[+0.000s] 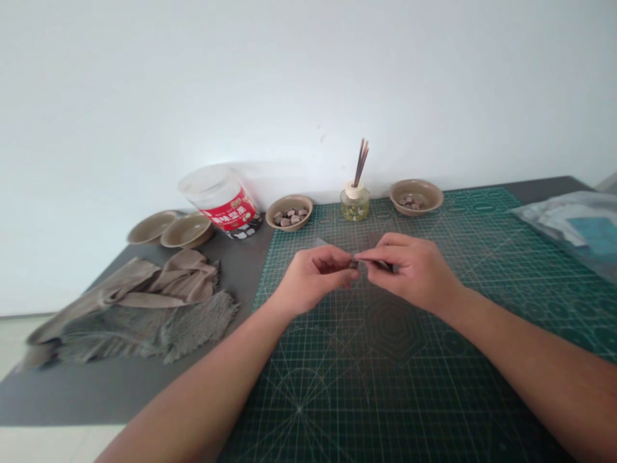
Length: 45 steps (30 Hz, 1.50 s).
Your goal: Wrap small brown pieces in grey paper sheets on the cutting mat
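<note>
2 bare hands meet over the green cutting mat, fingertips nearly touching. Left hand: thumb and index narrow, pinching a small dark piece. Right hand: index and thumb close together at the same piece from the other side; a dark flat strip shows under the right index, can't tell if it is part of the same item. Piece sits between the 2 hands, above the mat; material unclear, too small.

Mat: smooth, flat, printed with pale grid lines, arcs and hexagons. Grey table under it, matte. Cloth at left: brownish, soft, crumpled, plus a grey-green shaggy part with a frayed edge.

Containers: 4 round tan bowls, glossy. Bowl left of the diffuser holds pinkish and dark rounded stones. Bowl right of the diffuser holds a smaller heap of brownish pebbles. Other 2 bowls stand side by side at far left, near the cloth. Clear plastic tub, cylindrical, tilted in view, red label, dark and white patterning near its base. Glass diffuser: yellowish fill with floral bits, pale collar, thin dark reeds upright. Clear crinkly plastic bag at right edge, white and blue contents.
</note>
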### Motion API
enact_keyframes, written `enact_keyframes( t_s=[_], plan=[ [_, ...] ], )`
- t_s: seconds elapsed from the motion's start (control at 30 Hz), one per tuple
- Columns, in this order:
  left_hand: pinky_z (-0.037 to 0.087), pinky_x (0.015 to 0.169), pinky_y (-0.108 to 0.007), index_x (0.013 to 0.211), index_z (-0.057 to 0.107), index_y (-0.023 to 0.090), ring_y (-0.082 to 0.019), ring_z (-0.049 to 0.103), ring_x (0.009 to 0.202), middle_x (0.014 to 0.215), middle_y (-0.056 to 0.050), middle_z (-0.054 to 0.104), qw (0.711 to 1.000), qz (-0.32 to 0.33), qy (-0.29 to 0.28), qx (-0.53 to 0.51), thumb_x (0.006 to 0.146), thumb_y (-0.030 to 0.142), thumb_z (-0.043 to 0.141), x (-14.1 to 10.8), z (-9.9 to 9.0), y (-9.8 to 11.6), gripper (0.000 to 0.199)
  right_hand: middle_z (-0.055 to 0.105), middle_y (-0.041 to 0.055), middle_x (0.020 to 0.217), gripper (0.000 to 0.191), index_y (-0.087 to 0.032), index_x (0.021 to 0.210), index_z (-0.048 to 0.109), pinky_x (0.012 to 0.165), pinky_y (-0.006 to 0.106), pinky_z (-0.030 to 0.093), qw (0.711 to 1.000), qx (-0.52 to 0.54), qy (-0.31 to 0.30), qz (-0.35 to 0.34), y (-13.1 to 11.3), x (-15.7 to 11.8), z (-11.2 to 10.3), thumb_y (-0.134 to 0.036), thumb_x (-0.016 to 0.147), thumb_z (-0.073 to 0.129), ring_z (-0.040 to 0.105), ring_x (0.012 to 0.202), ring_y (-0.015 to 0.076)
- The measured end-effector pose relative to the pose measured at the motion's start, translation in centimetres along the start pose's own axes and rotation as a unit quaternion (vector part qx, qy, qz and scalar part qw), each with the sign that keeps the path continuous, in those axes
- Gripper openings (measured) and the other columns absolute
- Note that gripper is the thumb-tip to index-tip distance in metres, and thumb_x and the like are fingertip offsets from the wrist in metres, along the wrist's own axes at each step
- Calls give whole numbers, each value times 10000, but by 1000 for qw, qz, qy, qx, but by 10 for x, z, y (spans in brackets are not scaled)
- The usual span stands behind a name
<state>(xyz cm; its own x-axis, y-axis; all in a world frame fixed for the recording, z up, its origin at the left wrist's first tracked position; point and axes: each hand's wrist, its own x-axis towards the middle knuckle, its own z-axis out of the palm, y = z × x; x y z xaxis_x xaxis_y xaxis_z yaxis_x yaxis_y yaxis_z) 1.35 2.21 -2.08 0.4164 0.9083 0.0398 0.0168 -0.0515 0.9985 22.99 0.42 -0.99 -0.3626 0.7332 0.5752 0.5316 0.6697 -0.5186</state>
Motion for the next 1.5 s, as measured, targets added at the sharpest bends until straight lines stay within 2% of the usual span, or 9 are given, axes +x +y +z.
enact_keyframes(
  t_s=[0.23,0.3,0.43,0.5,0.67,0.83,1.07,1.3,1.5],
  plan=[
    [592,694,-319,1018,661,142,-176,718,714,844,-67,767,995,43,84,-26,789,312,802,5,-2,2,319,731,74,1052,60,-210,866,744,882,368,507,992,32,37,117,5,6,-2,-233,850,692,668,993,239],
    [594,717,-326,958,637,151,-184,725,759,890,-75,769,991,65,116,-30,817,317,775,7,-4,1,258,732,69,1020,95,-205,874,740,829,356,519,982,93,-9,167,4,6,1,-272,873,673,677,945,230],
    [541,677,-258,885,671,158,-134,662,709,825,-30,716,975,103,195,20,824,307,760,10,-10,-1,184,749,36,866,146,-187,970,694,644,291,516,916,261,-178,248,1,-1,13,-299,919,615,688,735,180],
    [510,642,-239,912,688,165,-116,625,664,784,-11,688,974,102,201,29,817,303,760,10,-11,-2,182,738,32,830,129,-186,976,677,633,290,501,926,215,-210,229,2,-6,20,-279,889,654,675,707,177],
    [520,672,-262,962,682,164,-139,653,688,766,-14,709,987,62,139,42,803,304,777,8,-5,-4,232,676,91,1046,335,-197,1087,669,864,397,494,985,-18,-110,128,8,-8,22,-234,771,775,625,982,255],
    [497,626,-253,805,655,156,-141,646,666,723,-13,692,997,6,40,66,781,321,801,5,1,-7,222,660,29,980,276,-235,1109,639,718,289,516,989,59,-82,107,-1,-7,10,-235,846,724,624,787,156],
    [484,638,-257,780,655,156,-138,624,669,717,-17,672,992,-3,-64,108,861,338,724,2,2,-5,211,666,26,905,86,-222,972,656,748,308,492,995,9,-67,74,-10,-24,7,-279,916,688,624,809,169],
    [463,845,-329,996,737,218,-218,591,975,964,-52,638,886,144,-127,422,882,226,658,1,-3,4,139,697,53,900,83,-199,881,661,846,370,489,987,-51,-149,23,1,-30,8,-135,843,698,608,901,224],
    [391,805,-335,919,727,233,-223,540,965,915,-34,570,832,106,-163,520,926,297,636,3,-5,0,112,682,60,911,46,-188,874,685,849,382,495,979,-67,-192,3,4,-36,12,-155,896,662,588,921,227]
  ],
)
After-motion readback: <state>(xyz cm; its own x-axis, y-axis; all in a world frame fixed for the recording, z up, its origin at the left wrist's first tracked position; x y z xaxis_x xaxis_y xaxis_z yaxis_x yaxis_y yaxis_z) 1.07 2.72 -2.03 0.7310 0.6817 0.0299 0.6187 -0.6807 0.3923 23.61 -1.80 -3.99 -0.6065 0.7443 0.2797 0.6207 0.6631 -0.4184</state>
